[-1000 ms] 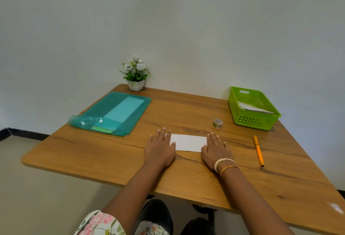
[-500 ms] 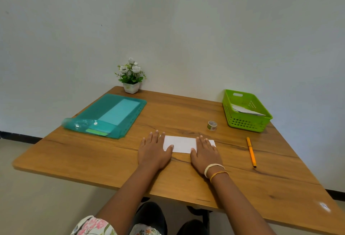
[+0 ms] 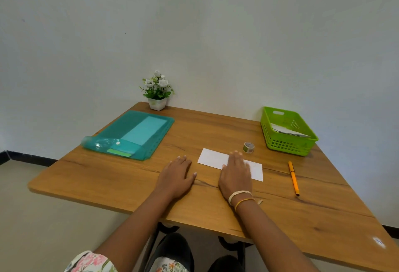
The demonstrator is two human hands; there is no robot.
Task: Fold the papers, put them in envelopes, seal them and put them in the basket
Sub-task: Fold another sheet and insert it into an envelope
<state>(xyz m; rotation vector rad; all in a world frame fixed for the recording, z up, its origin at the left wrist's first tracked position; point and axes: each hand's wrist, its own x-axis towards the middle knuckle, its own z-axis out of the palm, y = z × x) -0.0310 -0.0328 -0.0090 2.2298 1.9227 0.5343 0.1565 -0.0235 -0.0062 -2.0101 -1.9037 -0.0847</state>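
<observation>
Right hand flat on smooth white rectangular paper; woodgrain table.

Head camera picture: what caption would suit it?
Right hand flat on folded paper, left hand resting on table.

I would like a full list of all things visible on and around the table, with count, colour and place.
table: one, brown wood, against the wall
folded paper: one, white, centre of the table, under the right hand
tape roll: one, small, pale, behind the paper
pen: one, orange, right of the paper
basket: one, green, far right, holding white paper
folder: one, teal, far left
flower pot: one, white flowers, back edge
left hand: one, flat on the table, beside the paper
right hand: one, flat on the paper, bands on the wrist
</observation>
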